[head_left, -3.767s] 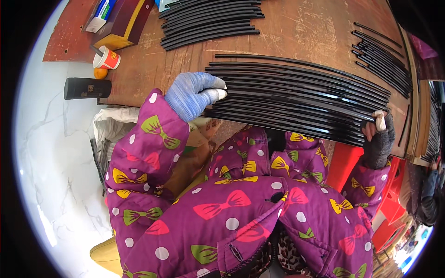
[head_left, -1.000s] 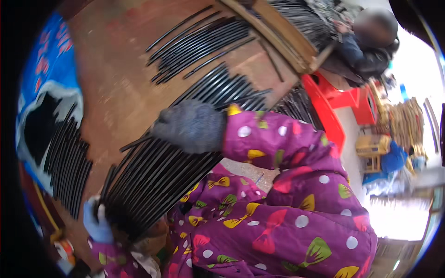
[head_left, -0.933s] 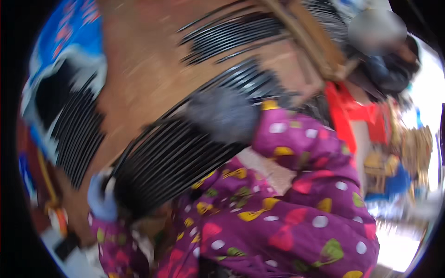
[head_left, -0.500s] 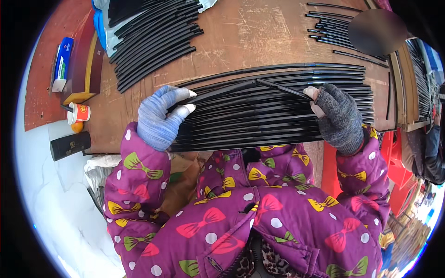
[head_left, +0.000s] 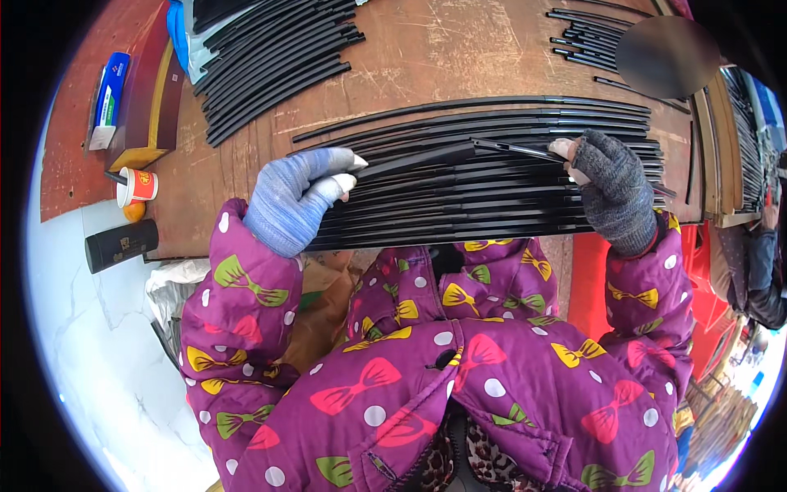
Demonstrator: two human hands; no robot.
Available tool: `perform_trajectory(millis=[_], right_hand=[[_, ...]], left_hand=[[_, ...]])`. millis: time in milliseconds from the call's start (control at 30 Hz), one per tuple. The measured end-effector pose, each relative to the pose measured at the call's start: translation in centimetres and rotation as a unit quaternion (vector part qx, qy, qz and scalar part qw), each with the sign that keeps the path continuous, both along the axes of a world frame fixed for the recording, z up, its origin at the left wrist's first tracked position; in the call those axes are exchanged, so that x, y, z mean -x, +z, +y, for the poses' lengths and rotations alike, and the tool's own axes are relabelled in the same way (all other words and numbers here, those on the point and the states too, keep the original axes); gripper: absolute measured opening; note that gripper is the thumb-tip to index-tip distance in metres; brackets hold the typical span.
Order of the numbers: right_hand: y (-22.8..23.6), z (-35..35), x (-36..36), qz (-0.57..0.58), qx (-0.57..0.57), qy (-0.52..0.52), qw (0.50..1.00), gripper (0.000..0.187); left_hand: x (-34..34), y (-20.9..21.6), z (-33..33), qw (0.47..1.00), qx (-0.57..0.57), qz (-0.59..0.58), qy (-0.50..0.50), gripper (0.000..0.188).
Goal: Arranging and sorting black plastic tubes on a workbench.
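A gloved left hand [head_left: 288, 201] pinches a matte black tube [head_left: 418, 160], the right hand [head_left: 613, 189] a slimmer glossy rod [head_left: 518, 148], ends meeting crookedly above a rod row [head_left: 459, 207]; skewed pressure (or slack grip) could part them.

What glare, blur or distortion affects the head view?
Head view: left hand, right hand fairly sharp; black rods between them glint toward their right ends and look bowed, likely fisheye distortion; a blurred dark disc upper right; lower-right background washes out.
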State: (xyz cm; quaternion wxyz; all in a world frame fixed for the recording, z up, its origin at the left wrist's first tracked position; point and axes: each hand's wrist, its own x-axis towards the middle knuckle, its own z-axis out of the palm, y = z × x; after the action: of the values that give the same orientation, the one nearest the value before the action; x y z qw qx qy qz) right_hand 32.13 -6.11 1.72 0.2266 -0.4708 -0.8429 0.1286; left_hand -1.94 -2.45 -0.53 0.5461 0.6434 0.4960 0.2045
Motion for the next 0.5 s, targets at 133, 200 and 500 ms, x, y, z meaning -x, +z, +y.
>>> perform_trajectory(millis=[133, 200, 500], right_hand=[[-0.1, -0.2, -0.6, -0.009, 0.041, -0.023, 0.999, 0.032], [-0.1, -0.6, -0.7, -0.013, 0.038, -0.036, 0.999, 0.032], [-0.2, -0.6, 0.3, 0.026, -0.046, -0.001, 0.999, 0.035]], left_hand=[[-0.3, 0.4, -0.3, 0.999, -0.019, 0.02, 0.027, 0.029], [-0.3, 0.6, -0.4, 0.999, -0.019, 0.038, 0.027, 0.028], [-0.2, 0.4, -0.1, 0.978, -0.182, 0.091, -0.034, 0.02]])
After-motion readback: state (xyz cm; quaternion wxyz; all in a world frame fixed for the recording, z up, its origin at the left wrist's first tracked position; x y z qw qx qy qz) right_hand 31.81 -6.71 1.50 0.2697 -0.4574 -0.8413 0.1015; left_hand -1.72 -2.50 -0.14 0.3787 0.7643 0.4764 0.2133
